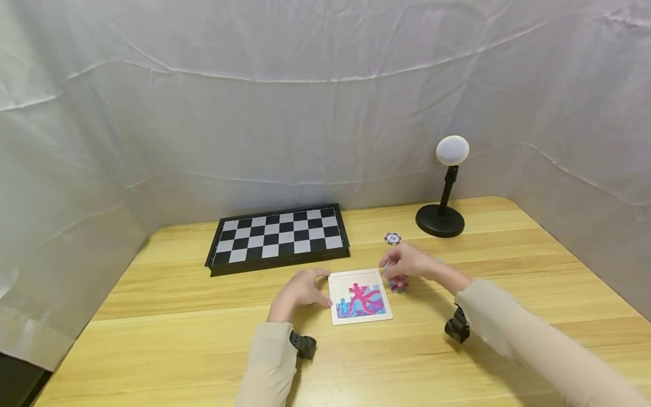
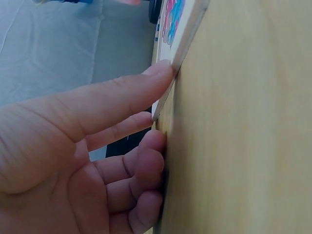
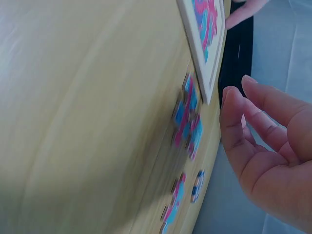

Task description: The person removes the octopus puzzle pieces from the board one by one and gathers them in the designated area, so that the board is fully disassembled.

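Note:
A square white puzzle tray lies on the table, its lower part filled with pieces forming a pink octopus picture. My left hand touches the tray's left side, thumb and index finger against the rim, the other fingers loosely bent. To the right of the tray, my right hand hovers over loose puzzle pieces. Its fingers are bent, with a gap between the tips and nothing visible in them. Another loose piece lies farther from the tray. In the head view the right hand partly covers these pieces.
A black-and-white checkered board lies behind the tray to the left. A poker chip sits beyond the right hand. A round-headed black stand is at the back right, near the grey curtain.

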### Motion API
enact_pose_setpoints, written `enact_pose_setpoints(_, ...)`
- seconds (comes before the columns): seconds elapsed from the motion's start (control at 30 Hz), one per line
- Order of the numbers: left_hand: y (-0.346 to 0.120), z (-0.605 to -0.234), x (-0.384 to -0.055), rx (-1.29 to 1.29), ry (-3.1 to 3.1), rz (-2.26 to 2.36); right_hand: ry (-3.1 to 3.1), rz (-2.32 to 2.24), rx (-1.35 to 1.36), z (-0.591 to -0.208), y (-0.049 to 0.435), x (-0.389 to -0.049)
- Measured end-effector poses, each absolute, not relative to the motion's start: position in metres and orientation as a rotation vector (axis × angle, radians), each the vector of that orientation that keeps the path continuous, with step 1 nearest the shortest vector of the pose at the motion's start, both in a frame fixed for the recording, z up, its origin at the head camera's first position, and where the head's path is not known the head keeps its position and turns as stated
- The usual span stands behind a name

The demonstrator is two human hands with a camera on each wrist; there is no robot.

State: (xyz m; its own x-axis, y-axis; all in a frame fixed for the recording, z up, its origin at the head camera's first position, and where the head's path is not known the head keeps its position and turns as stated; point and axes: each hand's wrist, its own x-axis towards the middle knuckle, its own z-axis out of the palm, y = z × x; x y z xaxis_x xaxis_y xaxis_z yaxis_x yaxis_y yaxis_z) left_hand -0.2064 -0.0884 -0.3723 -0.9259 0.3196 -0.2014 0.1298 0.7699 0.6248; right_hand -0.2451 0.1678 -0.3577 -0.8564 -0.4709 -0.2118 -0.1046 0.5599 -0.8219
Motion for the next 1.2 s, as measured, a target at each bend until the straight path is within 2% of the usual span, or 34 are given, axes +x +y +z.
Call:
enact_pose_setpoints(0.67, -0.089, -0.374, -0.207, 0.357, 2.669, 0.910, 2.363, -1.086, -0.571, -0.368, 0.120, -0.235)
enact_pose_setpoints(1.2, -0.089, -0.372, -0.207, 0.363, 2.660, 0.910, 2.419, -1.056, -0.565, -0.373, 0.114, -0.230)
